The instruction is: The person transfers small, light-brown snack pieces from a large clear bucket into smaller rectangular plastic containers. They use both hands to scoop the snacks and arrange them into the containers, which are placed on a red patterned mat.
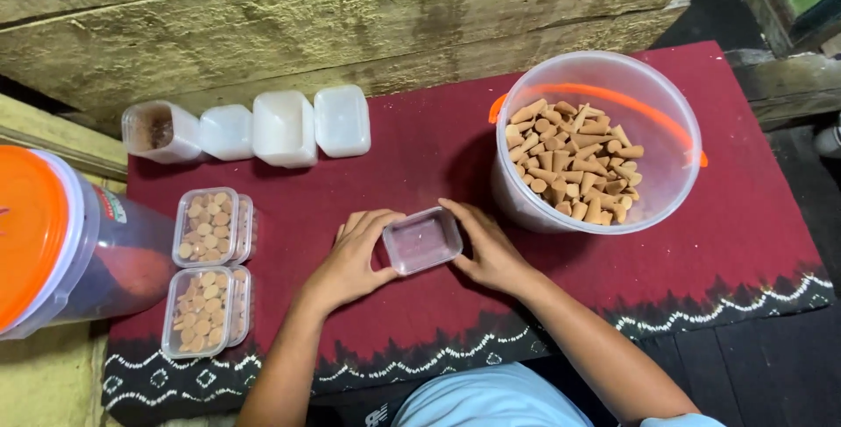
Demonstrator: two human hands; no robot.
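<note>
A small clear plastic box [423,239], empty and without a lid, rests on the dark red cloth [420,155]. My left hand [350,259] grips its left side and my right hand [491,250] grips its right side. Just to the right stands a clear bucket [604,85] with an orange handle, partly filled with tan cone-shaped pieces [574,162].
Two filled clear boxes [208,226] [201,311] of tan cones lie at the left. Behind them is a row of several small plastic boxes [285,127]. A lidded bucket with an orange lid [31,234] lies at the far left. A wooden wall runs behind.
</note>
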